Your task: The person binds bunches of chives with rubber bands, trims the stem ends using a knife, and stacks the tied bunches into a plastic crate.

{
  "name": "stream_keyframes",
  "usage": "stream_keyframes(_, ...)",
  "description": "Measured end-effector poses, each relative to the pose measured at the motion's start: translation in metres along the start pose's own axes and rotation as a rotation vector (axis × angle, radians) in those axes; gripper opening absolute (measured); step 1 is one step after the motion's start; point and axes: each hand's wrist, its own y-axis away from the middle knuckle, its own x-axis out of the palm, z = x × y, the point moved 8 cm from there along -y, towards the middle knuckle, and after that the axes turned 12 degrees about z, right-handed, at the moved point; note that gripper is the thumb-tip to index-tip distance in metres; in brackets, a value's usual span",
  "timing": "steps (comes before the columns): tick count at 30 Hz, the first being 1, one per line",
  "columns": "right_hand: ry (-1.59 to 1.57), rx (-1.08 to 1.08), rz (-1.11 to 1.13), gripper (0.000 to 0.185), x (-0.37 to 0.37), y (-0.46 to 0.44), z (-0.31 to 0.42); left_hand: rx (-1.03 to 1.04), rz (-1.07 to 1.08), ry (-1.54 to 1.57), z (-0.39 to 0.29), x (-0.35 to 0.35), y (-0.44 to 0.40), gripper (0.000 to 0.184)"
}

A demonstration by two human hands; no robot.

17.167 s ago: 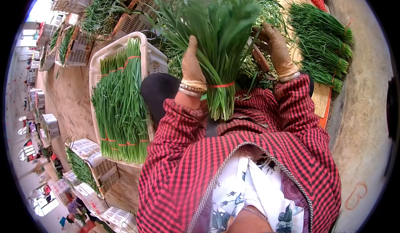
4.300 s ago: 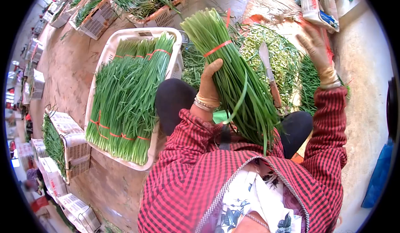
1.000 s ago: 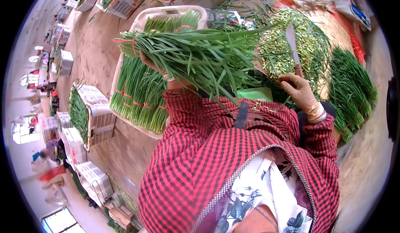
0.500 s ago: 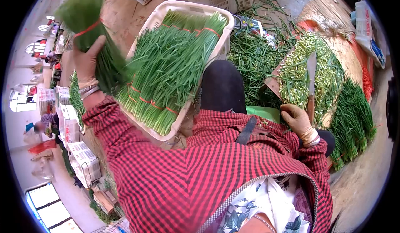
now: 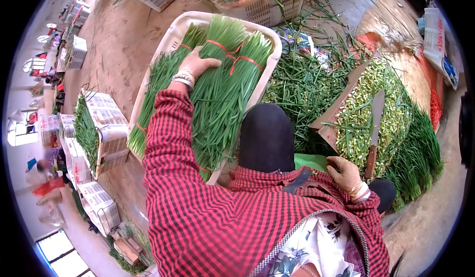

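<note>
My gloved left hand (image 5: pixel 203 63) grips a bundle of green chives (image 5: pixel 217 81) just below its orange band, with the thumb stretched across the top. That bundle lies in a cream plastic crate (image 5: pixel 170 29) among other banded chive bundles (image 5: pixel 252 59). My gloved right hand (image 5: pixel 347 175) rests by my thigh with its fingers loosely curled and apart, nothing visible in them. Close to it are a green plastic piece (image 5: pixel 311 161) and a knife (image 5: pixel 377 123) with a wooden handle, lying on a heap of cut chive ends (image 5: pixel 354 128).
Loose chive trimmings (image 5: pixel 307 91) cover the floor between the crate and a board (image 5: pixel 341 91). More chives (image 5: pixel 418 153) lie at the right. Other crates (image 5: pixel 269 7) stand at the back and a stacked pair (image 5: pixel 111 128) to the left. My knee (image 5: pixel 267 133) is beside the crate.
My left hand has brought the chive bundle from the raised upper left down into the crate, on top of or between the others. My right hand stays near the knife handle.
</note>
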Motion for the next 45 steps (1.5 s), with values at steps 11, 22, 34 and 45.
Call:
stream_keyframes(11,-0.009,0.021,0.109,0.036,0.015,-0.025,-0.004,-0.010,0.020,-0.475,-0.019,0.016,-0.026,0.115)
stream_keyframes(22,0.012,0.050,0.144,0.036,0.022,-0.033,-0.012,0.062,0.049,-0.120,-0.024,0.061,-0.040,0.090)
stream_keyframes(34,0.054,-0.026,-0.093,0.036,-0.031,0.012,0.024,0.099,-0.075,-0.464,-0.021,0.057,-0.052,0.092)
stream_keyframes(45,-0.207,0.850,-0.868,0.037,-0.026,0.343,-0.237,0.020,-0.181,-1.025,-0.006,0.053,0.067,0.086)
